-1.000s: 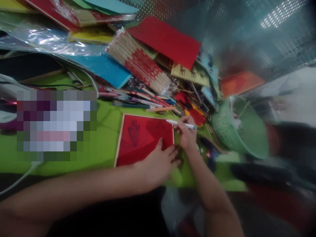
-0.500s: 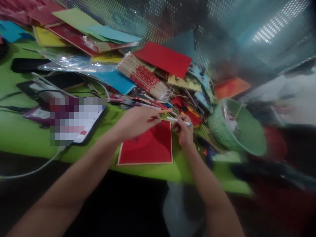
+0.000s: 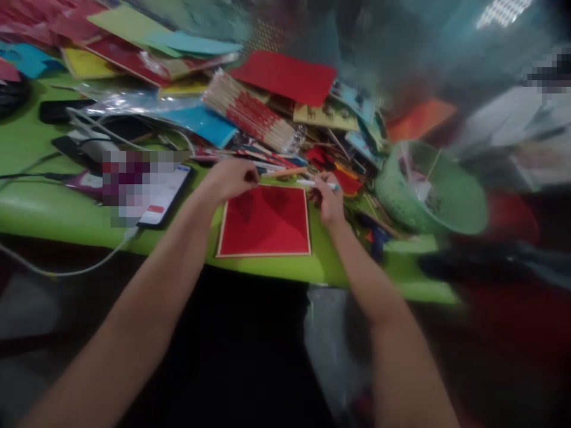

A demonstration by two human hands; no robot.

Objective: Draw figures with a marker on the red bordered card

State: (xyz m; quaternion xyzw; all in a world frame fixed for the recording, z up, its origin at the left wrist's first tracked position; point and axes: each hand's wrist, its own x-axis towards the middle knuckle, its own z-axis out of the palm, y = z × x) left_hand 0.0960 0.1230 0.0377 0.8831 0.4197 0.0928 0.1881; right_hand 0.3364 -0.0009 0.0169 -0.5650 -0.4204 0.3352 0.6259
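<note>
A red card with a pale border [image 3: 265, 223] lies on the green table [image 3: 53, 208] near its front edge. My right hand [image 3: 328, 199] rests at the card's top right corner, closed on a white pen with a blue cap [image 3: 319, 185]. Above the card's top left corner is my left hand [image 3: 232, 178], fingers curled at the row of pens and pencils [image 3: 267, 163]; an orange pencil [image 3: 285, 172] lies right by its fingertips. Blur hides whether it grips one.
A green plastic basket [image 3: 432, 196] stands to the right. Behind the card lie a bundle of sticks in plastic [image 3: 252, 119], coloured sheets and cards [image 3: 285, 77]. A phone [image 3: 160, 196] with a cable lies to the left, among other dark devices.
My left hand has lifted off the red card and reached up to the pens behind it. The view has swung and pulled back. The right hand keeps the pen.
</note>
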